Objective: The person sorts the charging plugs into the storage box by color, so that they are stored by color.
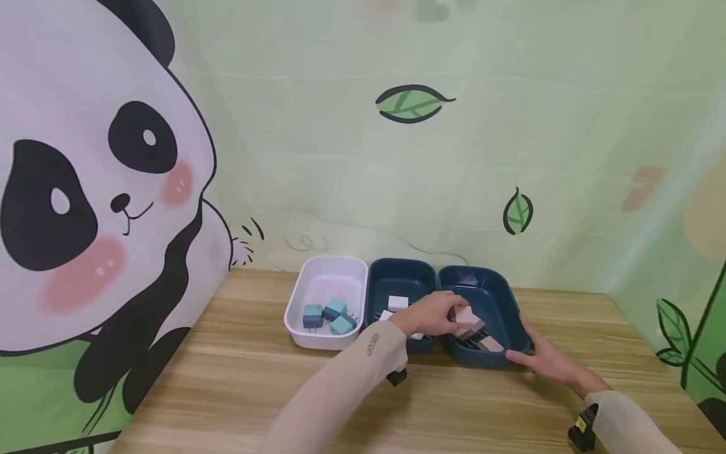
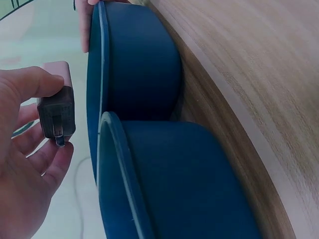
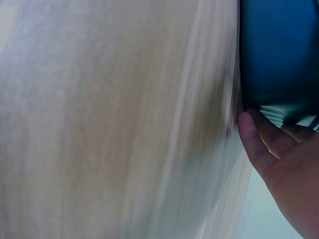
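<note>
My left hand (image 1: 431, 313) pinches a pink plug-in charger (image 1: 462, 314) over the near left part of the right dark blue bin (image 1: 492, 360). In the left wrist view, the thumb and fingers hold this charger (image 2: 56, 112) by its sides, its dark prong face turned to the camera. More pink chargers (image 1: 490, 344) lie in that bin, partly covered by the hand. My right hand (image 1: 547, 360) rests against the bin's right outer wall, fingers extended along the side and thumb at the front corner. The right wrist view shows the thumb (image 3: 249, 132) touching the blue wall.
Left of that bin stands another dark blue bin (image 1: 403, 263) with white chargers (image 1: 398, 303), partly behind my left forearm. A white bin (image 1: 326, 342) with several teal chargers (image 1: 312, 315) is at the row's left end. The wooden table (image 1: 244, 359) meets a printed cloth backdrop behind.
</note>
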Motion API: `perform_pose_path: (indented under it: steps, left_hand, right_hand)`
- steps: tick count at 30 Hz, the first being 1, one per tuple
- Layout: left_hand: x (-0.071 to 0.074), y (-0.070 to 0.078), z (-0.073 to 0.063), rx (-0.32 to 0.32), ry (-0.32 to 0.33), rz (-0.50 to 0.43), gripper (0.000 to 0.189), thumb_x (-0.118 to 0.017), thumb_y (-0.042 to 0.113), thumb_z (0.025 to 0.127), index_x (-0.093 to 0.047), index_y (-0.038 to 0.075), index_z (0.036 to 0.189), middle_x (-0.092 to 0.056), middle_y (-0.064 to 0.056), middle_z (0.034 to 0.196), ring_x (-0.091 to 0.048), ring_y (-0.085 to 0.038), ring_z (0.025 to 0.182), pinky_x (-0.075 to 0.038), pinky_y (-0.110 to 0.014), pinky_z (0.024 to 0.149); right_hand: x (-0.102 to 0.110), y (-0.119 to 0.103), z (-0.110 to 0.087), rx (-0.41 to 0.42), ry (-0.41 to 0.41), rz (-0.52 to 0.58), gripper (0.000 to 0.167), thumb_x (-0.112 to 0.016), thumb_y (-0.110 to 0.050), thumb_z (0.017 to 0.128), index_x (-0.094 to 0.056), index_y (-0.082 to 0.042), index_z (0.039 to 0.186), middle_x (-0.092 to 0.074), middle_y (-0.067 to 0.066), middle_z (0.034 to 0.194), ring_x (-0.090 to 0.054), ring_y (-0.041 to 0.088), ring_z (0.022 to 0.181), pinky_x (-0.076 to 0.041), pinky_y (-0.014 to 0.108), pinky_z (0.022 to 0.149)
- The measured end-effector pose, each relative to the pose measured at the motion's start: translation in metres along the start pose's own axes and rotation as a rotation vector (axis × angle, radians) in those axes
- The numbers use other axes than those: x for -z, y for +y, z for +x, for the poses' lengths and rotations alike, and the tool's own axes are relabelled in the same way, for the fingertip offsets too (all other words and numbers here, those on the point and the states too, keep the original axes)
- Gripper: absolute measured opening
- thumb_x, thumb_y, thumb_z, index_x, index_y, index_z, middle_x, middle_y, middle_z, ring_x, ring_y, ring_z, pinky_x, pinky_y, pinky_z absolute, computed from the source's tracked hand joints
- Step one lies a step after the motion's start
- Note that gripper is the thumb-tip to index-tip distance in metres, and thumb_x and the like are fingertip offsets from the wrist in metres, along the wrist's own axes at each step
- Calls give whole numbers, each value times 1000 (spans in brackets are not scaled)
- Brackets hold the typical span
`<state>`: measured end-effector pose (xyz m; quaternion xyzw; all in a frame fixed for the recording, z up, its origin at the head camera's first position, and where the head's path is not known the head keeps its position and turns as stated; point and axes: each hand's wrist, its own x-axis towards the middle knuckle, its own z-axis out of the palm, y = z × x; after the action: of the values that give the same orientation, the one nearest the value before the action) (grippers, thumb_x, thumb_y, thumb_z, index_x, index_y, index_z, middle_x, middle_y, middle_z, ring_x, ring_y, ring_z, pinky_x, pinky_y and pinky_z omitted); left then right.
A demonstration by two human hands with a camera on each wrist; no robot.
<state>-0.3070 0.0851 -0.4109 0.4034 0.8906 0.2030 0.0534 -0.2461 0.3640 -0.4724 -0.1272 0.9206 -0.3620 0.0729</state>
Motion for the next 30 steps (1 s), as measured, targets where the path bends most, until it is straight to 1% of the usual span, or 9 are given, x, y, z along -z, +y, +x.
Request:
perform_pose_path:
  steps: [4,8,14,17,21,26,30]
  left_hand:
    - [-2,0,3,9,-11,-11,44,-64,22,89,-54,16,132,-56,2,117,-49,-9,94,-43,-15,75]
    - [-5,1,6,22,-9,-13,46,-63,22,90,-52,16,134,-55,1,122,-50,-9,95,-43,-15,77]
    - [-13,0,14,52,-13,-32,46,-62,21,92,-49,18,136,-52,0,126,-50,-10,98,-44,-17,82]
    - [-17,1,16,59,-25,-43,47,-61,22,92,-48,19,137,-52,2,124,-50,-10,97,-44,-18,83]
    - [-19,3,18,72,-39,-43,48,-61,23,93,-47,21,139,-51,2,124,-49,-10,97,-44,-19,85]
    - [-22,1,19,72,-27,-36,47,-60,25,93,-48,20,137,-51,1,123,-49,-11,97,-43,-19,84]
    - [-24,-2,22,80,-14,-42,47,-61,25,92,-48,20,137,-52,2,119,-50,-10,94,-44,-19,82]
  right_hand:
    - [1,-2,-1,12,0,5,98,-66,-31,89,6,-2,150,-10,36,148,-26,55,128,-24,69,96]
    - [1,-2,-1,16,2,18,98,-66,-29,89,6,-3,150,-10,36,148,-26,55,128,-24,69,96]
    - [0,3,0,13,4,18,98,-64,-34,90,7,-3,150,-7,36,149,-23,55,129,-21,70,97]
    - [1,4,0,1,4,19,97,-63,-35,90,7,-5,150,-7,35,149,-22,55,130,-20,70,97]
    - [2,2,-2,-1,8,-6,97,-63,-36,90,6,-1,149,-8,36,149,-21,55,130,-21,70,97]
    - [2,-1,-3,22,22,-28,97,-64,-35,90,3,3,149,-9,37,147,-22,55,129,-23,68,97]
    - [1,0,-2,26,26,-28,97,-64,-35,90,2,3,149,-9,37,148,-22,55,129,-23,68,98]
